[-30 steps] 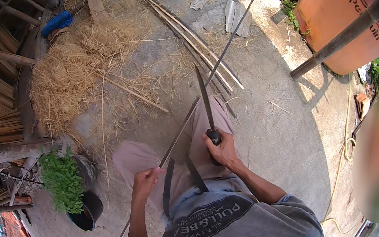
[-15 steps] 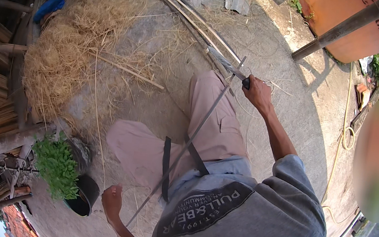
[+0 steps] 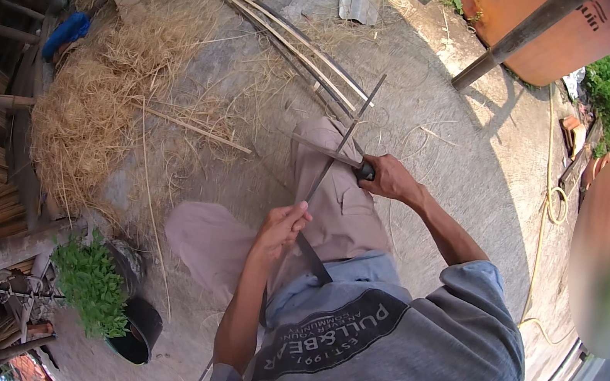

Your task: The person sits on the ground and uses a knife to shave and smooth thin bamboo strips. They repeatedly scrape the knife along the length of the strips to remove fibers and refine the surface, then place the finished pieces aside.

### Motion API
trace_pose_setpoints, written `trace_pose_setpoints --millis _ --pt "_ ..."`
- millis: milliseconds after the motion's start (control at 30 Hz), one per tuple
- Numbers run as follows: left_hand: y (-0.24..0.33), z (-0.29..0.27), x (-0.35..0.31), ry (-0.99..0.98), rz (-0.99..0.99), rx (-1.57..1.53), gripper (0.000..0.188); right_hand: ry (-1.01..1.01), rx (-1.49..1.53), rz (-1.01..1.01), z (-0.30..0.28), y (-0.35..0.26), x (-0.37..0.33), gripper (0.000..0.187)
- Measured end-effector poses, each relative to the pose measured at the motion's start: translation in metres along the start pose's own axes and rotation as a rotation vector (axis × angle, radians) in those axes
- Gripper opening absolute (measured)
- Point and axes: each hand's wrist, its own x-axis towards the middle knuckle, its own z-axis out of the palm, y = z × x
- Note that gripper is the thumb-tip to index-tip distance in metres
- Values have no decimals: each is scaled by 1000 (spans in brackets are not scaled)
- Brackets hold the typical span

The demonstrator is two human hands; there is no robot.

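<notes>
My right hand [image 3: 394, 178] is closed around the black handle of a knife [image 3: 319, 147] above my thigh. Its blade points left and crosses a long, thin dark strip [image 3: 351, 128], apparently split bamboo. The strip slants from the far right of my knee toward my waist. Below the blade, my left hand [image 3: 282, 228] pinches this strip between thumb and fingers. Pale pink trousers [image 3: 355, 221] lie under both hands, and a dark strap [image 3: 313, 258] hangs across my lap. Whether the blade's edge touches the strip is hard to see.
A heap of fine shavings [image 3: 91, 129] covers the ground at left. Long pale strips [image 3: 281, 27] lie ahead. A leafy plant [image 3: 89, 281] and a black pot [image 3: 138, 335] stand at lower left. A post [image 3: 509, 44] rises before an orange container [image 3: 567, 48] at far right.
My left hand has come up from the lower left and taken hold of the strip. The knife has moved nearer and left, its blade now lying across the strip.
</notes>
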Motion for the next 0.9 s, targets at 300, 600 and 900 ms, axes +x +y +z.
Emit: trace_pose_setpoints --millis 300,600,900 --pt "-3 -8 10 -78 -31 -206 29 364 -106 335 21 53 -4 21" --pt "-21 -31 -13 -141 -70 -262 30 346 -162 317 11 58 6 26" --pt "-17 -26 -13 -91 -65 -137 30 192 -147 131 9 29 -8 25"
